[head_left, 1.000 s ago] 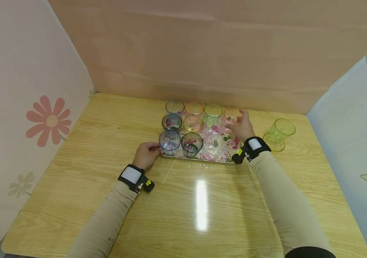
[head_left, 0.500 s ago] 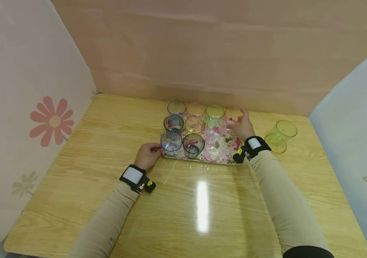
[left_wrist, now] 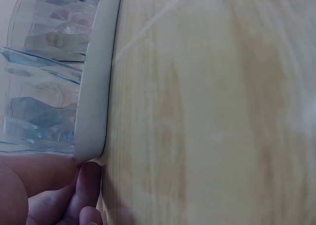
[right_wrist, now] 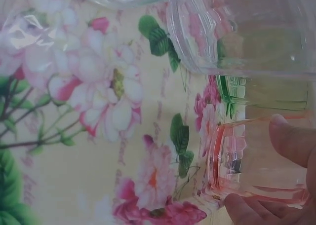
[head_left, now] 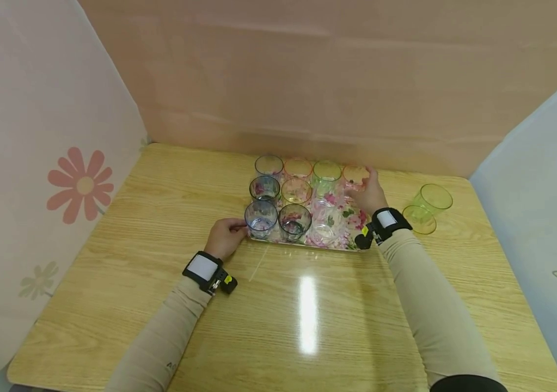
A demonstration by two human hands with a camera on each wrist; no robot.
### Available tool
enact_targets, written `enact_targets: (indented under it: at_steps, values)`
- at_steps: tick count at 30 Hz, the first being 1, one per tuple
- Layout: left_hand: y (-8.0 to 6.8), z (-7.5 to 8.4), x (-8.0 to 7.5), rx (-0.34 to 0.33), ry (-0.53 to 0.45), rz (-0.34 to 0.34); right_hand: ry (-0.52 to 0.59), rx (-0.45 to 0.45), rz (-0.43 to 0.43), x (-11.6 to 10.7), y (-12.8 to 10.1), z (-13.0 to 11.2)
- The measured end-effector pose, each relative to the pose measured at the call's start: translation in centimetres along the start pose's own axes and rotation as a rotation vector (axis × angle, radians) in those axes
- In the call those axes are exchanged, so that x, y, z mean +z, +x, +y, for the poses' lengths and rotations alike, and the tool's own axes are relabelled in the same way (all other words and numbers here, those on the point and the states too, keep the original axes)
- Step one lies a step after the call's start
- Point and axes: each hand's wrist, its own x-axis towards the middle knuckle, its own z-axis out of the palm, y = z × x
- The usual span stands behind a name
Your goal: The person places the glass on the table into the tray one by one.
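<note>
A floral tray sits at the table's far middle with several clear coloured cups on it. My right hand grips the pink cup at the tray's far right corner. In the right wrist view the thumb and a finger lie on either side of the pink cup, which stands on the floral tray. My left hand holds the tray's near left corner beside a blue cup. The left wrist view shows its fingertips against the white tray rim.
Two green cups stand on the table right of the tray. On the tray are blue, dark, orange, green and clear cups. Panels wall the table at the back and both sides. A wooden tabletop stretches in front.
My right hand has gone from hovering with spread fingers over the pink cup to gripping it. The left hand has stayed at the tray's corner.
</note>
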Motion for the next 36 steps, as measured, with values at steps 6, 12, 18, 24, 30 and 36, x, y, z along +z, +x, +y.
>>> enact_targets:
  at_steps: [6, 12, 18, 24, 30, 36]
  values:
    - [-0.1, 0.2, 0.0, 0.009, 0.009, 0.007, -0.009, -0.010, 0.011, 0.0, -0.1, 0.0]
    - [0.0, 0.2, -0.2, 0.007, 0.007, -0.016, -0.019, -0.027, 0.072, -0.3, -0.5, -0.3]
    - [0.0, 0.1, -0.3, 0.008, 0.001, -0.022, -0.049, -0.033, 0.084, -0.8, -1.5, -1.2]
    - [0.1, -0.2, -0.3, 0.011, 0.002, -0.034, -0.018, -0.085, 0.171, -1.1, -3.2, -2.7]
    - [0.2, -0.2, -0.2, 0.014, 0.008, -0.038, 0.123, -0.166, 0.228, -1.6, -5.7, -3.3]
    - [0.2, -0.1, -0.2, -0.002, 0.014, -0.040, 0.172, -0.355, 0.354, -2.0, -7.7, -1.6]
